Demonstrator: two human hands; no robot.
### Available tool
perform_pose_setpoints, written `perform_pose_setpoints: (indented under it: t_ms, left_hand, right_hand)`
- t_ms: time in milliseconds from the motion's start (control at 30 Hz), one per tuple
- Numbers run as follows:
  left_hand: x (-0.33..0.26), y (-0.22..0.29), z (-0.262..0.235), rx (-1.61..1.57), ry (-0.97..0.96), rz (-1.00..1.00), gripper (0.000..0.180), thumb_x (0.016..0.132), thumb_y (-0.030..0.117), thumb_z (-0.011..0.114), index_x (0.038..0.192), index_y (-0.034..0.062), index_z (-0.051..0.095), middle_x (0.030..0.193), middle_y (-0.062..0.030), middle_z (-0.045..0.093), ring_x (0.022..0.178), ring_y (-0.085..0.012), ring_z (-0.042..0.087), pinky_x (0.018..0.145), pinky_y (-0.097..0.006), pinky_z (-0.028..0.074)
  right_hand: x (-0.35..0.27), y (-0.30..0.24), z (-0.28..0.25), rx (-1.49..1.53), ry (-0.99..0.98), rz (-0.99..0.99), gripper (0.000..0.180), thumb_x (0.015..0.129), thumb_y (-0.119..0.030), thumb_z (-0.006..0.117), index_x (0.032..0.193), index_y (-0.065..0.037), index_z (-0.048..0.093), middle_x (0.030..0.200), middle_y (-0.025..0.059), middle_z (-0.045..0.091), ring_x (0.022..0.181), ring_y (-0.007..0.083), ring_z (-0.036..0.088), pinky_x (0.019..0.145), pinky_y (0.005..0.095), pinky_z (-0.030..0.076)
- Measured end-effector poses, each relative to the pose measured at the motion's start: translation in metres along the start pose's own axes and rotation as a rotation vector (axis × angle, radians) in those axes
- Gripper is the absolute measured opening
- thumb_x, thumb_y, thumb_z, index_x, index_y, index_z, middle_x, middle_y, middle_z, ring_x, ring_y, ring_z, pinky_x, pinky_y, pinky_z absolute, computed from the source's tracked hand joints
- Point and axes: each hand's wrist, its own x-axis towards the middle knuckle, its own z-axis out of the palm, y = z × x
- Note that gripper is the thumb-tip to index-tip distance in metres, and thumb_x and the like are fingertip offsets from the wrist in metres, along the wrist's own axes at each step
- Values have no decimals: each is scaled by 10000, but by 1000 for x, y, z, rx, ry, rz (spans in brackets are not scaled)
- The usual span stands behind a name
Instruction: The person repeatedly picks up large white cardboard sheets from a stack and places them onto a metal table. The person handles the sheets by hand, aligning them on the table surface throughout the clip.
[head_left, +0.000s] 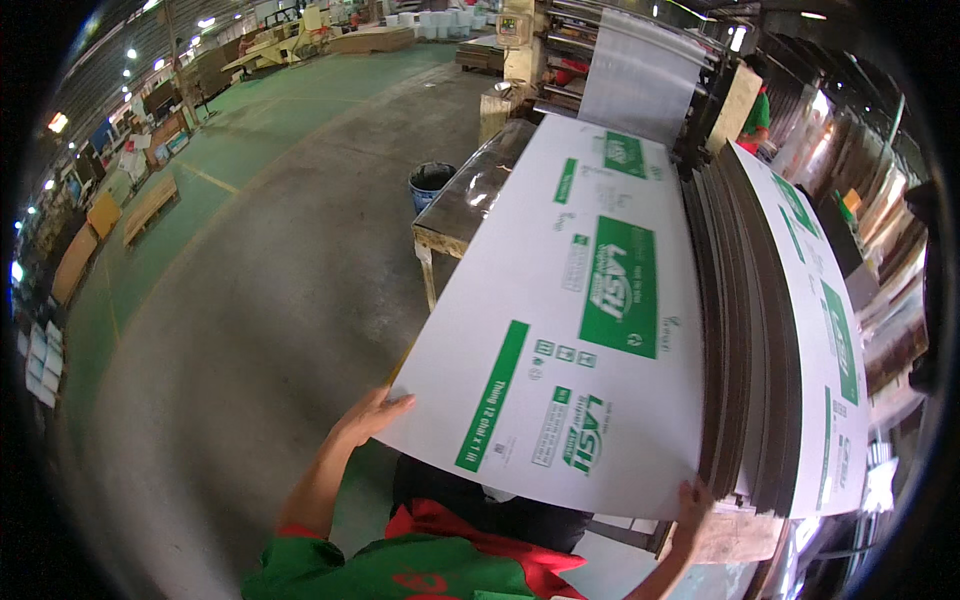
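I hold a large white sheet (560, 330) printed with green panels, lifted flat in front of me. My left hand (368, 416) grips its near left corner. My right hand (692, 503) grips its near right corner, beside a tall stack of dark boards (745, 320). The sheet's far end reaches toward a machine with a white roll (640, 75). A second white printed sheet (825, 330) lies on top of the dark stack at the right.
A wooden table with a glossy top (470, 195) stands under the sheet's left side, with a blue bin (431, 182) behind it. A person in green (757, 115) stands by the machine. Grey and green concrete floor (230, 300) spreads left, with wooden pallets (150, 205) far off.
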Motion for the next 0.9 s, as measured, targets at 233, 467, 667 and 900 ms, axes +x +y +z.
perform_pose_setpoints:
  t_ms: [233, 467, 667, 900]
  left_hand:
    - [-36, -86, 10, 290, 218, -230, 575, 914, 447, 653, 1119, -90, 643, 885, -194, 711, 769, -299, 694, 714, -406, 540]
    - [-77, -84, -8, 405, 222, -241, 574, 916, 455, 652, 939, -118, 668, 792, -215, 696, 749, -296, 697, 669, -404, 517]
    - [-28, -43, -6, 572, 277, -171, 632, 904, 490, 662, 939, -141, 658, 871, -267, 698, 830, -302, 698, 709, -418, 517]
    - [161, -6, 24, 413, 195, -248, 634, 908, 527, 655, 987, -102, 673, 846, -184, 691, 766, -256, 667, 669, -416, 514]
  right_hand:
    - [-74, 27, 58, 192, -182, 157, 519, 962, -62, 577, 1469, -87, 471, 852, 5, 579, 744, 80, 510, 700, 248, 440]
    - [-129, 30, 24, 197, -136, 335, 473, 986, -111, 503, 1455, -64, 476, 708, -79, 362, 617, 40, 310, 533, 219, 267]
    - [-93, 9, 54, 176, -48, 254, 463, 982, -122, 508, 1434, -25, 492, 766, -51, 419, 682, 64, 331, 589, 226, 300]
    - [77, 27, 135, 201, 13, 96, 400, 1007, -150, 526, 1370, 17, 552, 1161, 115, 591, 1037, 173, 521, 916, 288, 412]
